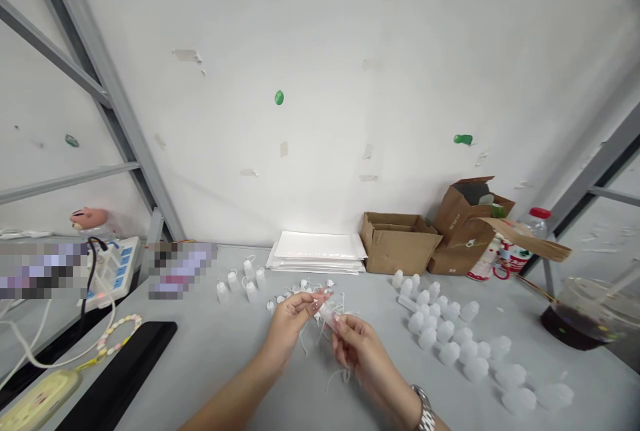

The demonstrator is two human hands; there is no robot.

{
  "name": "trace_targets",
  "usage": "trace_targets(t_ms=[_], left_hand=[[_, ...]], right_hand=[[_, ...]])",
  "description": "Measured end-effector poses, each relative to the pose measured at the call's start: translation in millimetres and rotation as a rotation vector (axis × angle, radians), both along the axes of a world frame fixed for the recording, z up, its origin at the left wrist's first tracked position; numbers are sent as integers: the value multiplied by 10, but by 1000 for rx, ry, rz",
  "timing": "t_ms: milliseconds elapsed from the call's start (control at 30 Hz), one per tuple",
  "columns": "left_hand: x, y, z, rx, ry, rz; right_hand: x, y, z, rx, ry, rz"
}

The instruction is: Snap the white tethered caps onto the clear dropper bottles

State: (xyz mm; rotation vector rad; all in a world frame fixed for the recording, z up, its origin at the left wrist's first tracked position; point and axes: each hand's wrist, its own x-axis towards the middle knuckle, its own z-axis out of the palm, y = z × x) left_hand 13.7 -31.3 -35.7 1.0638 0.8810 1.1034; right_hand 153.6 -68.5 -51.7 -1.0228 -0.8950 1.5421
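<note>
Near the middle of the grey table, my right hand [353, 344] is closed around a small translucent bottle [329, 315], tilted toward my left hand. My left hand [295, 317] is pinched at the bottle's upper end; what its fingertips grip is too small to make out. Behind and between the hands lies a loose pile of small white caps with strings [303, 284]. Several capped bottles [251, 291] with string loops stand to the left. On the right are many translucent bottles [445, 331] without visible strings.
White flat packages [320, 247] are stacked by the wall, beside an open cardboard box [400, 251] and a brown paper bag [457, 231]. A cup of dark drink [580, 324] stands far right. At left are a black pad [125, 377], a bead bracelet and a power strip [117, 271].
</note>
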Motion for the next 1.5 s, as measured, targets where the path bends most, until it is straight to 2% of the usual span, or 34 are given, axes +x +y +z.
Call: trace_targets(t_ms=[133,333,433,533,600,733,867,1033,1133,1300,1500], left_hand=[[7,-30,57,78,-6,-63],[-12,-46,91,110,60,-7],[-5,-61,83,118,36,-27],[15,-78,85,114,4,10],[27,-80,84,87,-5,10],[43,-65,31,41,41,-105],[59,-72,-54,131,303,2],[46,-103,-42,249,427,30],[19,-105,-4,304,434,36],[-3,-101,-2,366,391,86],[5,-125,-3,345,330,39]], right_hand=[[14,-24,1,-122,121,168],[-10,16,-26,18,-36,54],[12,3,-18,-3,24,145],[31,-14,-14,-20,97,209],[33,-6,-28,17,57,156],[50,45,-86,109,-147,-10],[97,74,-125,170,-289,-111],[141,47,-88,205,-477,-190],[153,21,-37,254,-609,-248],[151,-4,10,259,-716,-265],[166,-14,3,351,-815,-401]])
